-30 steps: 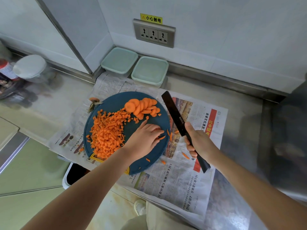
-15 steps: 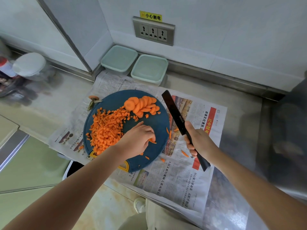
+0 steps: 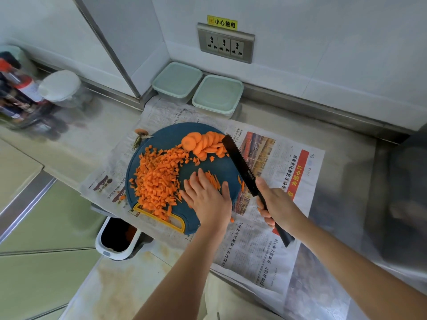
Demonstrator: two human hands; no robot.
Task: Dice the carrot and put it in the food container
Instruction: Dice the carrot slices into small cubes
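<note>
Since half a second ago, the left hand has been flattened, fingers spread, over carrot strips on the board, beside dice and slices. The knife is gripped by the right hand. "小心触电" is read on the label, "03" on the newspaper.
</note>
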